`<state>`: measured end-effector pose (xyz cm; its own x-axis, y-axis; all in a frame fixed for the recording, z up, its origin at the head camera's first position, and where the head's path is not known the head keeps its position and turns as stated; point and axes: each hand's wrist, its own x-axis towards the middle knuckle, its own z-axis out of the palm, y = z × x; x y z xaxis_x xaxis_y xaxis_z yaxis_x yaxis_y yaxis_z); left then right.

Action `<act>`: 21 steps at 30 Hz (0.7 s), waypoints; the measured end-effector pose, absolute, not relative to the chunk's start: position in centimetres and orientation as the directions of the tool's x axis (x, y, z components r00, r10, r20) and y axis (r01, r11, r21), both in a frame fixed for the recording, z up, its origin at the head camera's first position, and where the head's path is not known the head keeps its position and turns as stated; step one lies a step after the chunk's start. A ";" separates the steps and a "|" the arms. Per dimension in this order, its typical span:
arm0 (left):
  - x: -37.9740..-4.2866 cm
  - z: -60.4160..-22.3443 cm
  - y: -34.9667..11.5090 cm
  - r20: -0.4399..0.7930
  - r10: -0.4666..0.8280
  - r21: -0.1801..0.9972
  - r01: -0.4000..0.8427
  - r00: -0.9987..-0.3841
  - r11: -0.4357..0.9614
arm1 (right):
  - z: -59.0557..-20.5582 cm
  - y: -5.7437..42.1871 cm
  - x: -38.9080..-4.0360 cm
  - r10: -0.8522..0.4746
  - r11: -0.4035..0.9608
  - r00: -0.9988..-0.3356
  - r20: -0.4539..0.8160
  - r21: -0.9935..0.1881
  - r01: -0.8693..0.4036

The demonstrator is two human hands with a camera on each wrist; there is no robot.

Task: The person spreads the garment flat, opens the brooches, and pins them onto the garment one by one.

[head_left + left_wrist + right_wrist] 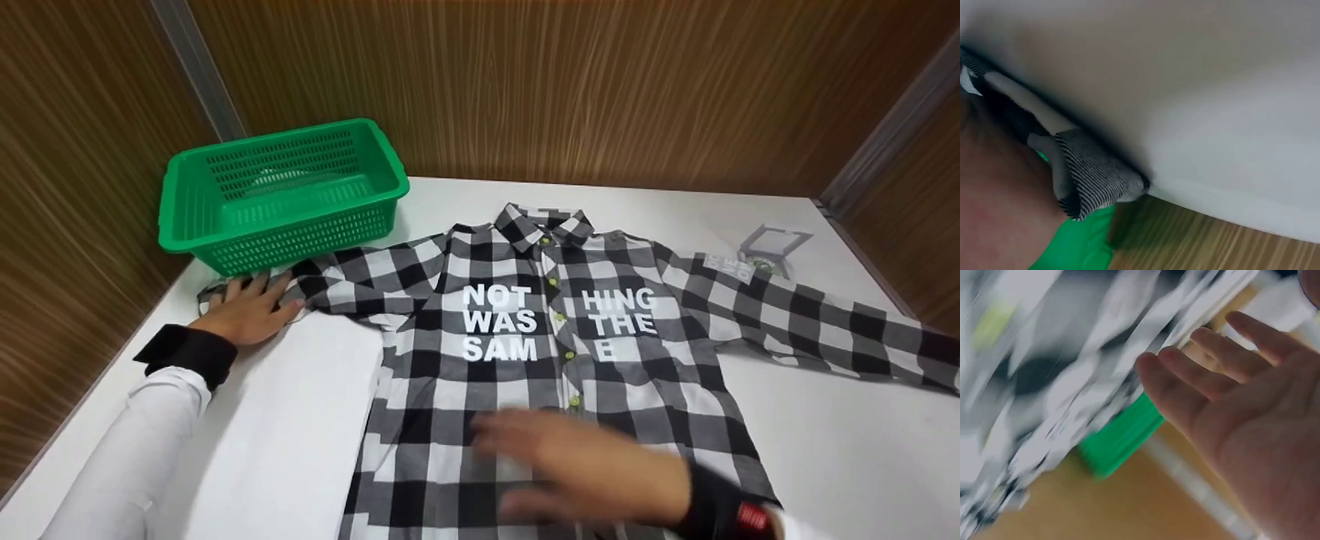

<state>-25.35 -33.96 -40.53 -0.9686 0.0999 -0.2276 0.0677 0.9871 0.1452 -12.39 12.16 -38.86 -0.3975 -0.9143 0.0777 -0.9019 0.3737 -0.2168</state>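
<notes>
Head view: brown wood-look panels behind and at both sides of white table.
Shirt: black, grey and white check, spread front up on table, collar toward back panel, lower body running out of frame at bottom; both sleeves stretched outward.
Basket: green plastic, back left on table, just beside the sleeve under the left hand.
Right hand: blurred, over lower shirt front; fingers extended, slightly bent, holding nothing; touching cloth or not, cannot tell.
Left hand: resting palm down on sleeve end near table edge; fingers spread, fairly straight, not wrapped round cloth.
Wristbands: black, one per wrist, red patch on right one.
Lettering: white capitals, both sides of chest.
Buttons: yellow-green, down shirt front.
</notes>
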 end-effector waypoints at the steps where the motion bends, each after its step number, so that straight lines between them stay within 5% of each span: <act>1: -25.5 -40.4 -33.6 -0.208 0.103 0.152 0.072 -0.973 0.986 | -38.3 13.2 -13.6 -0.867 0.452 -0.492 0.078 -0.293 -0.842; 5: -25.7 -39.4 -30.3 -0.051 0.166 0.217 0.152 -0.985 0.964 | -37.8 17.8 -19.9 -0.670 0.645 -0.736 0.102 -0.412 -0.644; 8: -26.0 -39.4 -26.5 0.037 0.266 0.297 0.265 -0.963 0.918 | -38.3 21.4 -24.8 -0.549 0.721 -0.828 0.113 -0.436 -0.538; 13: -26.7 -40.7 -19.8 -0.071 0.348 0.324 0.308 -0.935 0.895 | -40.2 22.5 -29.6 -0.489 0.796 -0.864 0.118 -0.344 -0.498; 21: -29.7 -41.4 -16.2 -0.276 0.259 0.197 0.209 -0.926 0.958 | -41.6 18.5 -32.6 -0.438 0.890 -0.887 -0.145 -0.212 -0.404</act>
